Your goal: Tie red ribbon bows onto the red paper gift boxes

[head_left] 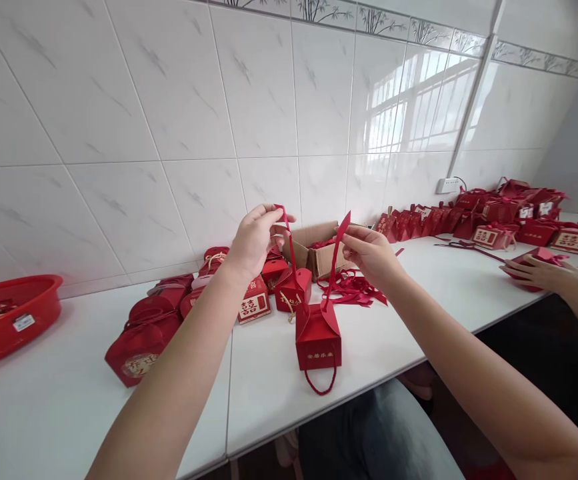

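A small red gift box [319, 333] with gold characters stands on the white table, its rope handle [321, 392] hanging down in front. Two ends of a red ribbon [335, 263] rise from its top. My left hand [261, 237] pinches one end above and to the left of the box. The other end is between the thumb and fingers of my right hand [369, 250], above and to the right. Both hands are raised off the box, and the ribbon looks fairly straight between box and fingers.
Finished-looking red boxes [143, 340] sit at the left, near a red plastic basket [43, 300]. Behind are a cardboard carton [323, 259] and loose ribbons [353, 288]. More red boxes [509, 207] are piled at the right, where another person's hand [539, 272] touches a box.
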A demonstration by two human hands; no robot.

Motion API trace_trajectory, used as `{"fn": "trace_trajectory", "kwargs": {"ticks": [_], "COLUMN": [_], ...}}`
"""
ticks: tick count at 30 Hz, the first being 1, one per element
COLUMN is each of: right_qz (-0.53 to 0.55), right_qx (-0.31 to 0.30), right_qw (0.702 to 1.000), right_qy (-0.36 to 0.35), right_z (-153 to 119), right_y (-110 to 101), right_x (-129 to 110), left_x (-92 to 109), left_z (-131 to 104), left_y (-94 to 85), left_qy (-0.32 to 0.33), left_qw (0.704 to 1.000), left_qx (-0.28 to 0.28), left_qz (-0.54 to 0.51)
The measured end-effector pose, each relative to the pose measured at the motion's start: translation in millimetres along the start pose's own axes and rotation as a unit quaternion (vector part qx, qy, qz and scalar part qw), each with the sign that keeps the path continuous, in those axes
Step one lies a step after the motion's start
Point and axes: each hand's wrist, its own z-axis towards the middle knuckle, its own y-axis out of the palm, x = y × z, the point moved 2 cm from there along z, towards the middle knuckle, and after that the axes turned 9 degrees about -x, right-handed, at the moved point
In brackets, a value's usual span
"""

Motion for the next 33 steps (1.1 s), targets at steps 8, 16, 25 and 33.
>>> {"fn": "trace_trajectory", "kwargs": {"ticks": [8, 16, 25, 33], "right_qz": [-0.002, -0.045, -0.043, -0.037], "right_qx": [-0.016, -0.007, 0.024, 0.031], "right_qw": [1.000, 0.999, 0.999, 0.999], "right_qy": [0.015, 0.001, 0.010, -0.023], "right_z": [1.6, -1.4, -2.5, -2.0], "right_y": [5.3, 15.5, 16.3, 20.1], "right_x": [-6.4, -19.9, -30.5, -34.2], "left_x": [-2.0, -4.3, -15.0, -23.7], "left_z": [1.3, -5.4, -11.8, -11.2], "left_y": [-0.1, 5.7, 13.1, 10.1], "left_qy": [0.026, 0.092, 0.114, 0.126], "left_qw": [0.997, 0.983, 0.982, 0.980], "left_qx": [0.035, 0.112, 0.110, 0.129], "left_qz": [0.070, 0.116, 0.102, 0.090]}}
